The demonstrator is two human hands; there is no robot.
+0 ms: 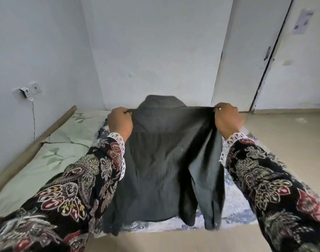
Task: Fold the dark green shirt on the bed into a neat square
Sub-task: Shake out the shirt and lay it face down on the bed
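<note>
Pinching the shoulder seams, both hands hold the dark green button-up cotton shirt (pixel 164 157) stretched out flat and lifted. The left hand (pixel 120 122) is closed tight, fingers curled over the left shoulder edge of the cloth; the right hand (pixel 227 119) is closed the same way on the right shoulder edge. Between them the shirt's top edge is pulled taut, its collar standing up on the far side. Its body hangs down toward the near side, one front panel falling loose on the right, the hem reaching the near edge of the bedding.

Both arms wear black sleeves with a red and cream paisley print (pixel 70 195) and white lace cuffs at the wrists.

Under the shirt lies a pale blue and white patterned bedspread (pixel 237 202), crumpled, showing mostly on the right and at the near edge. To the left lies a light green sheet with a leaf print (pixel 52 160), bordered on its far left by a low wooden rail (pixel 28 148) that runs along the wall.

Plain white walls (pixel 146 51) meet in a corner on the far side. A white wall socket (pixel 27 90) with a thin cord hanging from it sits on the left wall. A white door (pixel 246 51) stands at the far right, and a beige tiled floor (pixel 286 139) spreads to the right and near side.
</note>
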